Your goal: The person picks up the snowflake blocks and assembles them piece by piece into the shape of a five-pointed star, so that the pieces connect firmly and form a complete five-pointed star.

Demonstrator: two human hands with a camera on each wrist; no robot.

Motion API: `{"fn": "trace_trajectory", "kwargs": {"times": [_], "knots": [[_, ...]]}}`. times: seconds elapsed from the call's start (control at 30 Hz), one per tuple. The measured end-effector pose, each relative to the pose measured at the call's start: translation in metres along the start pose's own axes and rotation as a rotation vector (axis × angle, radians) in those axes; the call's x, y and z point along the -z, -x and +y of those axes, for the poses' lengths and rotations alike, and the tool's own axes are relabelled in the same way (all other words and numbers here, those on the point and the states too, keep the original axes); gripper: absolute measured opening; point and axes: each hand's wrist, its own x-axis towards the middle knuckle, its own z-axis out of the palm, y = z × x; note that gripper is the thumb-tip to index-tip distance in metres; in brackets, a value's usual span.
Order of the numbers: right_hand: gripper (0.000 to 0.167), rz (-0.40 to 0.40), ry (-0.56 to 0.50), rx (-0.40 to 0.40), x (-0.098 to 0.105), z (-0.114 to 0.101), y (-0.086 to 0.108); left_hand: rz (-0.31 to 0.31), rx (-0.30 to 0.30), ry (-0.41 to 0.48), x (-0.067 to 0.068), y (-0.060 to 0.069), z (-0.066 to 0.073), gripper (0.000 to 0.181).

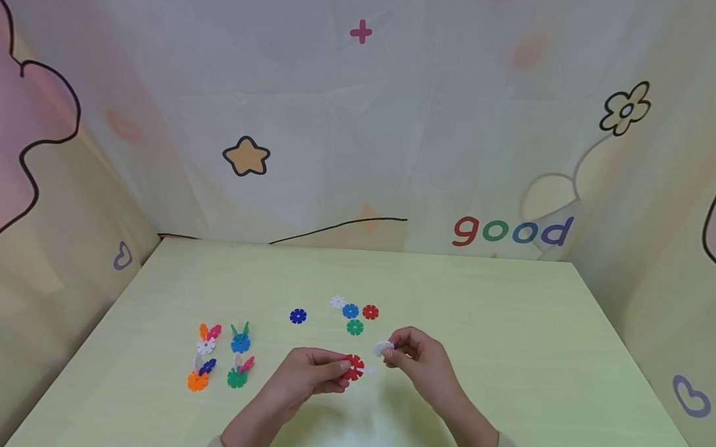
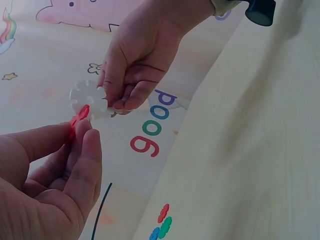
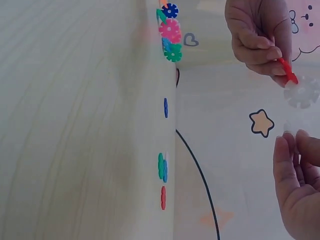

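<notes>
My left hand (image 1: 314, 374) pinches a red notched plastic disc (image 1: 353, 367) between thumb and fingers. A white notched disc (image 3: 301, 92) is joined to the red one's edge, standing crosswise to it. My right hand (image 1: 421, 358) pinches another white notched disc (image 1: 382, 348) by its edge, just above and to the right of the red one. A small gap separates this disc from the joined pair in the head view. In the left wrist view, the joined white disc (image 2: 86, 96) partly hides what the right fingertips hold.
Beyond the hands lie loose discs: dark blue (image 1: 298, 316), white (image 1: 337, 302), blue (image 1: 350, 311), red (image 1: 371, 312) and green (image 1: 355, 327). Several joined disc figures, such as an orange-based one (image 1: 197, 381) and a blue-based one (image 1: 240, 343), stand at left. A printed curtain (image 1: 350, 118) surrounds the table (image 1: 479, 307).
</notes>
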Motion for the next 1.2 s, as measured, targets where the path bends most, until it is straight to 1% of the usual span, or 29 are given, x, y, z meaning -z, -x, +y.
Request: {"fn": "trace_trajectory", "kwargs": {"times": [0.1, 0.23, 0.43, 0.53, 0.67, 0.8, 0.9, 1.03, 1.1, 1.2], "knots": [[0.017, -0.027, 0.003, 0.025, -0.002, -0.001, 0.005, -0.006, 0.008, -0.022, -0.001, -0.001, 0.001, 0.031], [0.017, -0.04, -0.004, 0.026, -0.004, -0.002, 0.009, -0.006, 0.01, -0.043, -0.002, -0.003, 0.0, 0.031], [0.018, -0.06, -0.019, 0.04, -0.005, -0.003, 0.012, -0.003, 0.01, -0.041, -0.002, -0.002, 0.001, 0.032], [0.018, -0.071, -0.023, 0.046, -0.006, -0.004, 0.013, -0.007, 0.004, -0.036, -0.002, -0.001, 0.002, 0.032], [0.017, -0.067, -0.014, 0.04, -0.007, -0.004, 0.014, -0.025, -0.014, -0.037, -0.002, -0.001, 0.003, 0.032], [0.013, -0.062, 0.022, 0.048, -0.009, -0.002, 0.014, -0.035, -0.025, -0.061, -0.003, -0.001, 0.004, 0.031], [0.009, -0.061, 0.067, 0.092, -0.012, 0.0, 0.015, -0.038, -0.034, -0.094, -0.006, 0.0, 0.005, 0.026], [0.004, -0.047, 0.123, 0.156, -0.017, 0.003, 0.018, -0.023, -0.053, -0.126, -0.01, 0.001, 0.003, 0.019], [0.003, -0.029, 0.145, 0.174, -0.019, 0.004, 0.02, -0.01, -0.061, -0.127, -0.013, 0.001, 0.001, 0.017], [0.007, 0.009, 0.174, 0.2, -0.023, 0.005, 0.021, 0.017, -0.061, -0.123, -0.017, 0.0, 0.002, 0.016]]}}
